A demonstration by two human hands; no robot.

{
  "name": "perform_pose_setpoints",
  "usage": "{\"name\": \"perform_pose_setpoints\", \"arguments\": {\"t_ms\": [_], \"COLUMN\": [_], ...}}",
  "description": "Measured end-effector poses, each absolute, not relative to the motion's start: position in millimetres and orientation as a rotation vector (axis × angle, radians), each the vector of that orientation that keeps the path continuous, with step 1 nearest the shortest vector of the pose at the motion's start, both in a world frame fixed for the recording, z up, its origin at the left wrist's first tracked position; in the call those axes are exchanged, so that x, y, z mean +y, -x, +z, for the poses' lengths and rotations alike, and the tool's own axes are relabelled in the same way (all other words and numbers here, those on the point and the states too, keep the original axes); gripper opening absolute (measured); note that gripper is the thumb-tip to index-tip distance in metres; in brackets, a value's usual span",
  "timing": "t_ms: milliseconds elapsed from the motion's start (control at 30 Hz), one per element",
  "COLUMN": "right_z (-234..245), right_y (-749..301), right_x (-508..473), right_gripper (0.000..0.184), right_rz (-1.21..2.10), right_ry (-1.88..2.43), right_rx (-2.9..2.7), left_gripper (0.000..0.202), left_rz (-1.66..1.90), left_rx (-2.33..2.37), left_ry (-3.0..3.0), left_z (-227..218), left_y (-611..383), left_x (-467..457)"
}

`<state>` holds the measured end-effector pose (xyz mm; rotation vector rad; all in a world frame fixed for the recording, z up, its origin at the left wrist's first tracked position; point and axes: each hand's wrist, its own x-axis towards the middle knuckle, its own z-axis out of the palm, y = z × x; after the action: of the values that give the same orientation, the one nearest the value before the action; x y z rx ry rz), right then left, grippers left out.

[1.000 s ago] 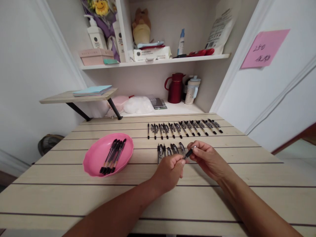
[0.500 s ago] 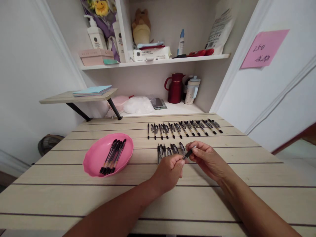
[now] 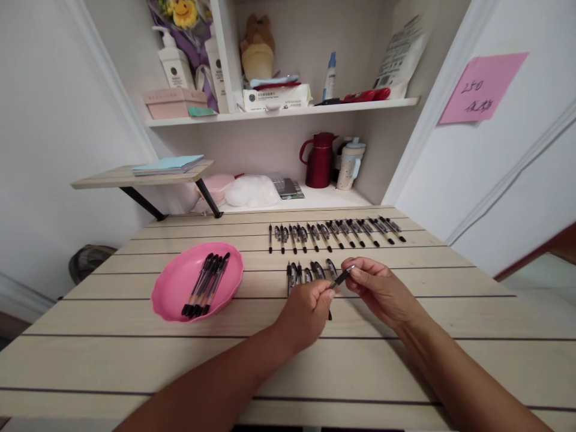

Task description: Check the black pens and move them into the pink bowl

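Closed round the barrel of a black pen [image 3: 341,278], my left hand [image 3: 303,312] tilts it up to the right. My right hand [image 3: 375,288] pinches the pen's silvery tip end between thumb and fingers. Just behind and partly under my left hand lies a short row of uncapped pens [image 3: 288,278] with loose dark caps [image 3: 331,268] among them. Farther back runs a longer row of uncapped pens [image 3: 317,239], each with a cap nearby. Several capped pens [image 3: 207,285] rest together in a pink bowl [image 3: 168,288] left of my hands.
The wooden tabletop [image 3: 157,360] has dark grooves. At the back left stands a small raised shelf [image 3: 103,175] with papers on it. Behind the table, a cabinet holds a red jug [image 3: 320,161], a light tumbler [image 3: 351,163] and a white plastic bag [image 3: 252,192].
My left hand has shifted slightly left with the pen, so more of its dark grip shows between my hands. The rows and the bowl are unchanged.
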<state>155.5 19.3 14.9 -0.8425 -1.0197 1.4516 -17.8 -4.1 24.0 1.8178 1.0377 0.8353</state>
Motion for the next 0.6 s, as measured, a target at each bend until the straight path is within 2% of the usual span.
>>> {"name": "perform_pose_setpoints", "arguments": {"t_ms": [200, 300, 467, 600], "right_z": [19.6, 19.6, 15.4, 7.4], "right_y": [-160.7, -164.6, -152.3, -140.9], "right_x": [26.4, 42.9, 69.8, 78.5], "right_gripper": [0.028, 0.027, 0.021, 0.026], "right_rz": [1.379, 1.106, 0.55, 0.435], "right_ry": [0.956, 1.282, 1.792, 1.898], "right_rx": [-1.119, -1.211, -1.737, -1.741], "left_gripper": [0.03, 0.03, 0.031, 0.031], "left_rz": [0.866, 0.924, 0.972, 0.962], "left_rx": [1.094, 1.119, 1.114, 1.119], "left_ry": [-1.717, -1.6, -1.501, -1.464], "left_z": [29.1, 28.2, 20.9, 19.2], "left_y": [20.1, 23.1, 26.4, 28.2], "left_x": [1.0, 7.4, 15.0, 16.0]}}
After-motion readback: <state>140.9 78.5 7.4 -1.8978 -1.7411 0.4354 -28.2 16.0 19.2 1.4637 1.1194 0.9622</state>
